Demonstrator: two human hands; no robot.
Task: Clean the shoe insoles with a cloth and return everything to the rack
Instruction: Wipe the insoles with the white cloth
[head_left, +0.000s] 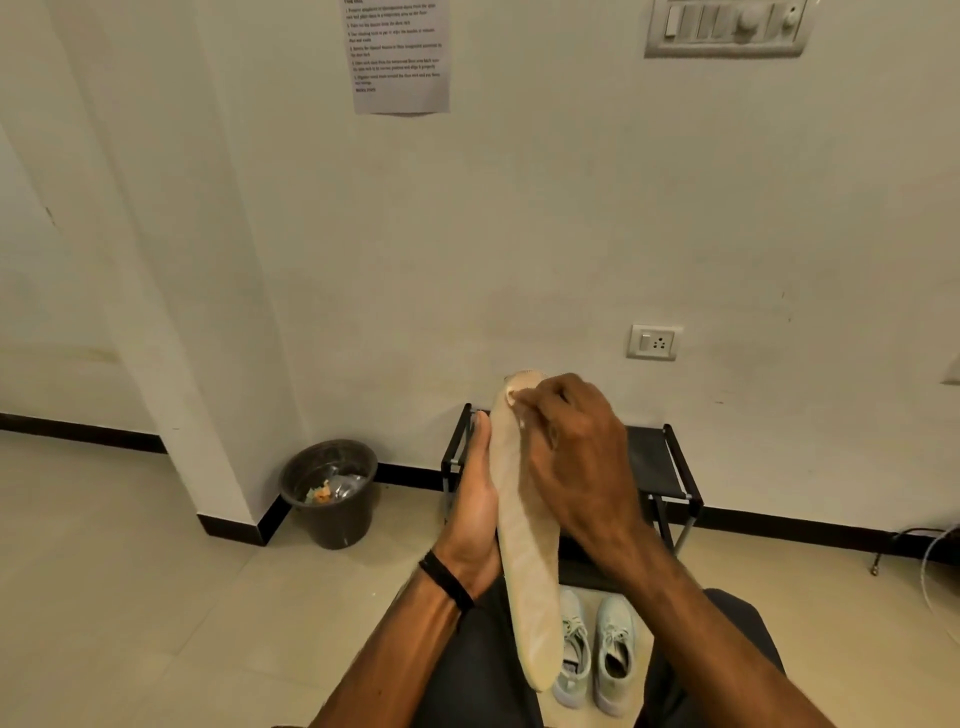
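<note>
Head view: left hand lay flat, fingers straight, backing the insole so the right hand, fingers curled on a barely visible cloth, could rub its toe.

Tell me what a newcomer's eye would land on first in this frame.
First, the long beige insole held upright at centre: the left hand supports it from the side while the right hand presses a bit of cloth near its top. Next, the pale sneakers on the floor below, and the dark bin by the wall corner.
</note>
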